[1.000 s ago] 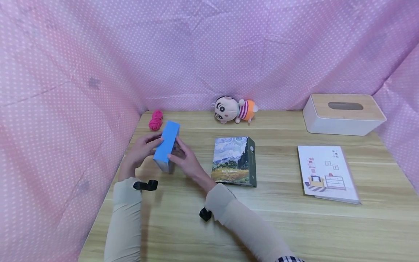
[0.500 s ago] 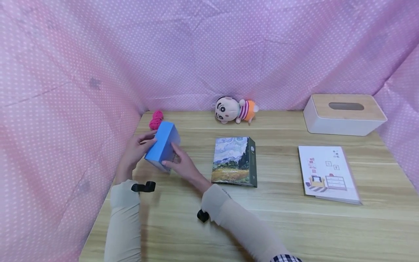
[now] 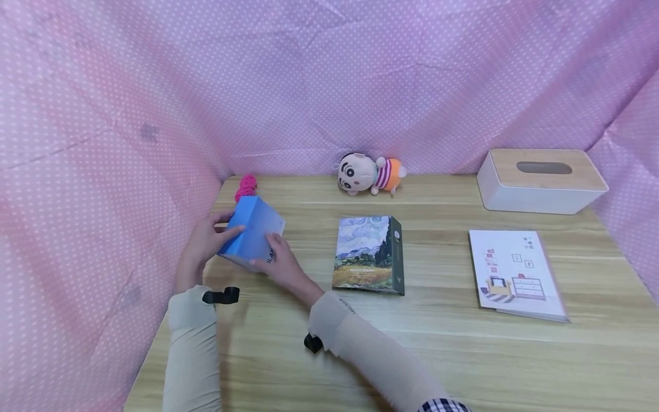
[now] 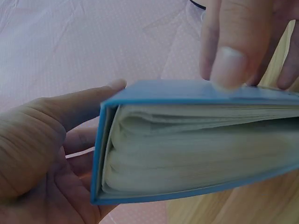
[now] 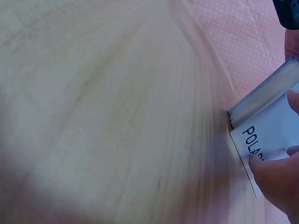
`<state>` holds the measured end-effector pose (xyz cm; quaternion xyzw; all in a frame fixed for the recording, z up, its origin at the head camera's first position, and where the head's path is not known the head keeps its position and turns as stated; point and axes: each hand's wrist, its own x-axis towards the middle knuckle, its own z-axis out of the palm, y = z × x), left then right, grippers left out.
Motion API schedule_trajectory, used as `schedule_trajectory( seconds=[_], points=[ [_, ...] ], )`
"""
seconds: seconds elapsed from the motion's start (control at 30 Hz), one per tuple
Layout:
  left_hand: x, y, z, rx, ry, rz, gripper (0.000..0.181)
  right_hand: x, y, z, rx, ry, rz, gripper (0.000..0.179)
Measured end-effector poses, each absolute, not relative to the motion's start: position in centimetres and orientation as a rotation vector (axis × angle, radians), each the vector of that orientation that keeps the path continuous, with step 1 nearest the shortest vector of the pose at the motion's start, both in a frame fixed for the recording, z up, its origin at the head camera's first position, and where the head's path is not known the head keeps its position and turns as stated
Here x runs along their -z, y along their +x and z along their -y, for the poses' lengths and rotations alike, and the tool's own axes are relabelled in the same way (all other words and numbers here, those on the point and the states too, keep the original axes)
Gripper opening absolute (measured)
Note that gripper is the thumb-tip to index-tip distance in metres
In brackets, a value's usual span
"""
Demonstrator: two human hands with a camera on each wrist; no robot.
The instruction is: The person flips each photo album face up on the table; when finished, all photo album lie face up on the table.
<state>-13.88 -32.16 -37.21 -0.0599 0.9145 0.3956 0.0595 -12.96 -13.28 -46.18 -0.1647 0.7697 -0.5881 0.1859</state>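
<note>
A thick blue photo album (image 3: 264, 220) stands tilted at the left of the table, its spine turned up and to the left. My left hand (image 3: 201, 246) grips it by the spine, thumb over the top. On the front cover lie the thumb and fingertips of my right hand (image 3: 285, 266). In the left wrist view, the page block of the album (image 4: 201, 161) faces the camera, and the right hand (image 4: 245, 37) touches the upper cover. Black letters beginning "POLA" show on the pale cover (image 5: 271, 123) in the right wrist view, partly hidden by the thumb.
Pink yarn (image 3: 247, 186) sits right behind the blue album. A painted photo album (image 3: 362, 252) lies mid-table, with a plush doll (image 3: 368, 173) behind it. At right are a white illustrated book (image 3: 515, 274) and a wood-topped tissue box (image 3: 540, 183). Pink dotted cloth (image 3: 329, 86) encloses the table.
The blue album has shifted left and tipped over to the left, so more of its front cover faces up. Both hands have moved left with it.
</note>
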Motion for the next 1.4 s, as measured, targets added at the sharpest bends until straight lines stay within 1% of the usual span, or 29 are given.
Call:
schedule_trajectory(
  seconds=[0.23,0.53,0.73,1.03,1.4],
  points=[
    [38.2,-13.7,33.4,-1.166,-0.29,-2.72,0.079,45.9,-12.9,13.4,1.537,-0.441,-2.253,0.079],
    [39.2,-13.4,34.6,-1.179,-0.423,-2.624,0.078,46.1,-13.1,13.6,1.461,-0.383,-2.304,0.078],
    [40.4,-13.5,35.4,-1.21,-0.472,-2.574,0.072,46.4,-13.2,13.9,1.436,-0.393,-2.344,0.076],
    [41.5,-13.7,35.8,-1.221,-0.509,-2.577,0.063,46.5,-13.2,14.1,1.319,-0.459,-2.435,0.068],
    [42.0,-13.7,35.9,-1.141,-0.434,-2.553,0.057,46.9,-13.2,14.3,1.237,-0.536,-2.479,0.069]
  ],
)
